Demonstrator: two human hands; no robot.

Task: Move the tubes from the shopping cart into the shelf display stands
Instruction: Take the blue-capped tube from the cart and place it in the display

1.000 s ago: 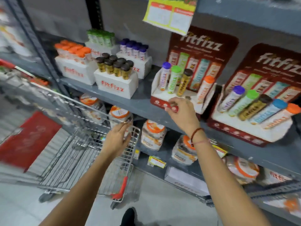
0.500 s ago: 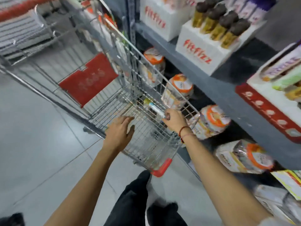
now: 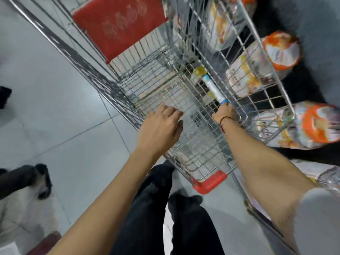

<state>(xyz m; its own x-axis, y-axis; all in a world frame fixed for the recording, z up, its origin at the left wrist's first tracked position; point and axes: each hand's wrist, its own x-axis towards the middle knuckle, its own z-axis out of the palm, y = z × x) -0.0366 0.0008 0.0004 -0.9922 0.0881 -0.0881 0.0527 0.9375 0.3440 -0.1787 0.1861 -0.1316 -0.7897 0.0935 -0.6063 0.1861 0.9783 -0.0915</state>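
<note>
A wire shopping cart stands below me. My left hand rests on the cart's near rim with its fingers spread and holds nothing. Inside the basket, my right hand is closed around the blue-capped end of a white tube, which lies along the cart's right wall. A yellow-topped tube lies just beyond it. The shelf display stands are out of view.
A red child-seat flap hangs at the cart's far end. Orange-lidded packaged goods fill the low shelf to the right of the cart. Another person's dark shoes stand at the left on the grey tiled floor.
My view swung from the shelf displays down into the cart. My right hand left the display stand, reached into the basket and closed on the blue-capped tube. My left hand stayed on the rim.
</note>
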